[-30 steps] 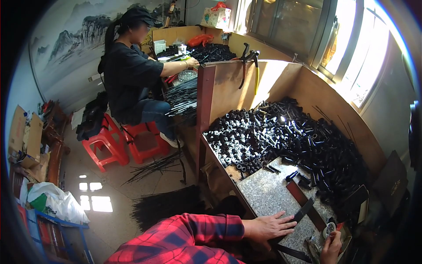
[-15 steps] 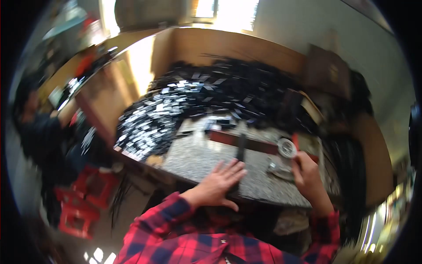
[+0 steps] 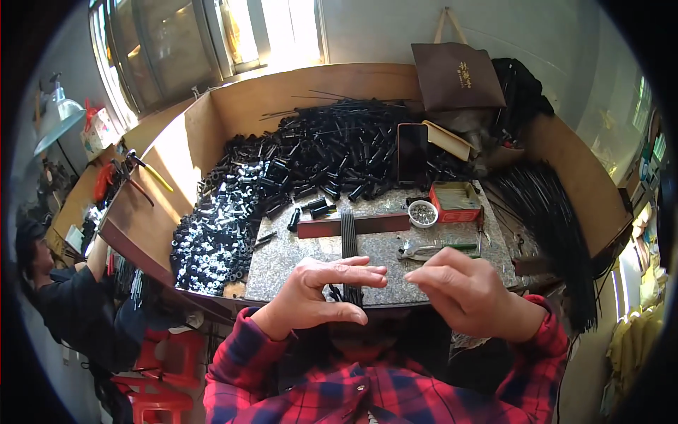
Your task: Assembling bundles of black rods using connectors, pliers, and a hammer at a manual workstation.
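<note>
Above the near edge of a speckled stone slab (image 3: 282,265), my left hand (image 3: 311,286) is held open, its thumb apart from the stretched fingers. Facing it, my right hand (image 3: 466,293) is pinched, thumb against fingertips; anything in the pinch is too small to make out. A bundle of thin black rods (image 3: 349,237) lies across a dark red bar (image 3: 387,224), its near end partly behind my left fingers. Beyond my right hand are pliers (image 3: 431,251), a round white cup of small pieces (image 3: 422,213) and a red box (image 3: 455,203).
Black tubular parts (image 3: 332,155) heap behind the slab, with shiny ones (image 3: 219,244) at left. A phone (image 3: 412,152) leans upright at the back. Long black rods (image 3: 551,226) hang over the right side. Wooden walls (image 3: 296,81) enclose the bench. Another person (image 3: 78,297) sits at far left.
My right hand has come back from the white cup toward my left hand. My left hand has lifted from beside the rods and turned, thumb apart. The view has shifted and sharpened.
</note>
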`<state>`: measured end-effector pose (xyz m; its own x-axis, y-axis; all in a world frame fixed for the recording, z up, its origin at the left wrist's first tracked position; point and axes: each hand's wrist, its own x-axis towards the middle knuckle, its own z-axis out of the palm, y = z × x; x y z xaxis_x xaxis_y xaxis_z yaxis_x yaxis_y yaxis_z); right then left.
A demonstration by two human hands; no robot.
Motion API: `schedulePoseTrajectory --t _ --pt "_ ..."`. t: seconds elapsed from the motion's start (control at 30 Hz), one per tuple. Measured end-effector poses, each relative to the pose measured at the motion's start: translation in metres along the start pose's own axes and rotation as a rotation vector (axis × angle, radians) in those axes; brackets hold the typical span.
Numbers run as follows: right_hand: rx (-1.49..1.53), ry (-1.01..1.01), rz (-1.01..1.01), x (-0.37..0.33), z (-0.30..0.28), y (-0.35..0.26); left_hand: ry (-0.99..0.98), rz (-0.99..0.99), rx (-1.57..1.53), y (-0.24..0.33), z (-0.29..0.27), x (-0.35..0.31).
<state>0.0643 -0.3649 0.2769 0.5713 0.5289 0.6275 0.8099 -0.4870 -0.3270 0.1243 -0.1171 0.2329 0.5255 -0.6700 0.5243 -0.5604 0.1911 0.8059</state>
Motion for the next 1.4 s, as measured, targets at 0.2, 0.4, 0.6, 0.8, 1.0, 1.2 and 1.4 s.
schedulePoseTrajectory --t 0.2,0.4,0.6,0.8,1.0,1.2,1.4 --pt "-0.054 -0.101 -0.064 0.003 0.008 -0.005 0.052 0.018 0.106 0.001 0.004 -0.004" --pt "-0.135 -0.117 -0.085 0.005 0.010 -0.003 0.138 0.078 0.255 -0.004 0.009 -0.007" --pt "-0.179 -0.128 -0.088 0.007 0.012 -0.002 0.128 0.094 0.267 -0.004 0.007 -0.008" --pt "-0.189 -0.155 -0.086 0.011 0.014 -0.001 0.123 0.117 0.284 -0.005 0.007 -0.008" --pt "-0.200 -0.105 -0.029 0.017 0.020 -0.007 0.101 0.136 0.347 -0.007 0.004 -0.006" --pt "-0.143 -0.087 -0.100 0.018 0.017 -0.001 0.088 0.206 0.442 -0.013 0.004 -0.005" --pt "-0.178 -0.113 -0.233 0.025 0.016 0.003 0.077 0.226 0.477 -0.016 0.003 -0.005"
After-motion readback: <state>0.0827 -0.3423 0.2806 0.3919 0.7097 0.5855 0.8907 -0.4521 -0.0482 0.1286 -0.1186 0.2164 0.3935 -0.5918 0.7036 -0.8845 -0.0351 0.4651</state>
